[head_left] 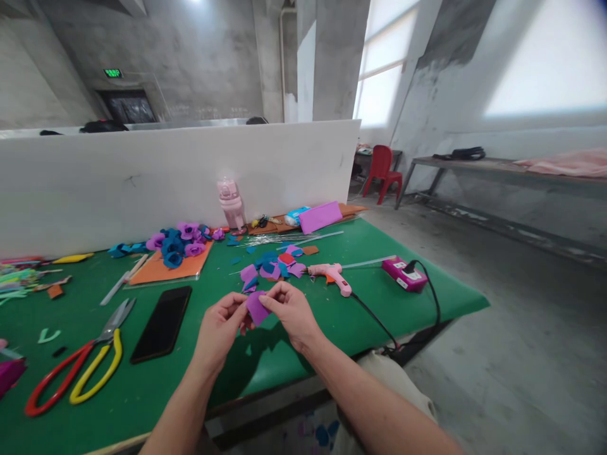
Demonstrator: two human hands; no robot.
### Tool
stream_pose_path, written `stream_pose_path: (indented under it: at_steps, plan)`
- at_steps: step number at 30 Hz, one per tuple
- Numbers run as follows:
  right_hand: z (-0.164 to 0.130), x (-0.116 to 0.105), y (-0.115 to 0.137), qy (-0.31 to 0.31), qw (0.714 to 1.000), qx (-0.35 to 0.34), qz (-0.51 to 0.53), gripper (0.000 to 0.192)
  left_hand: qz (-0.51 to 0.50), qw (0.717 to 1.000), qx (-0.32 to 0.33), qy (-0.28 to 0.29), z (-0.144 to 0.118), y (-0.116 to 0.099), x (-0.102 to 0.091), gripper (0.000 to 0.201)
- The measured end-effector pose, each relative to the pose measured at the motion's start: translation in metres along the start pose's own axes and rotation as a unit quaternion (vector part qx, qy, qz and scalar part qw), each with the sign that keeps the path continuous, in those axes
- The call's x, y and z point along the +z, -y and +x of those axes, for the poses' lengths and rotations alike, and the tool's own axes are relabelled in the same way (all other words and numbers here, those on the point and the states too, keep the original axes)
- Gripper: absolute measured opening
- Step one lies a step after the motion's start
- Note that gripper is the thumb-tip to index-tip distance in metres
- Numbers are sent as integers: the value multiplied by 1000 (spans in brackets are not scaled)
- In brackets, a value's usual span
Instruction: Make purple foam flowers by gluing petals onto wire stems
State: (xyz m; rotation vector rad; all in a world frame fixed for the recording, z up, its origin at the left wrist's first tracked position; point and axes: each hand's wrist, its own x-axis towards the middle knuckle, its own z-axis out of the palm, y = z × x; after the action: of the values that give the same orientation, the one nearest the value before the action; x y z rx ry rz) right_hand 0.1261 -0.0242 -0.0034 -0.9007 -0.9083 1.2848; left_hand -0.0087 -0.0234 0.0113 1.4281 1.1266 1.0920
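Note:
A small purple felt-like piece (257,308) is held up over the near edge of the table, pinched from both sides. My left hand (225,322) grips its left edge, and my right hand (290,309) has thumb and fingers closed on its upper right. Just beyond the hands lies a loose pile of purple, blue and red cut pieces (270,268). A pink hot glue gun (333,277) rests to the right of that pile, with a clear glue stick (370,262) in its back end.
Scissors (97,354) with red and yellow handles and a black phone (162,323) lie on the left. Purple and blue fabric flowers (177,243) sit on an orange sheet (165,272). A pink bottle (231,205) stands by the white partition (165,170). A magenta power strip (404,275) is at the right.

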Motion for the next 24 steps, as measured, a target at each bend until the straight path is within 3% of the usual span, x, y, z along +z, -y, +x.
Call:
stream_pose_path:
  at_steps: [12, 18, 24]
  plan:
    - [-1, -1, 1, -8, 998, -40, -48, 22, -36, 999, -16, 6, -1, -1, -2, 31]
    - [-1, 0, -3, -7, 997, -47, -62, 21, 13, 1000, -6, -14, 0, -1, 0, 22]
    - [-3, 1, 5, 68, 992, 81, 72, 33, -3, 1000, -11, -28, -1, -5, -2, 20]
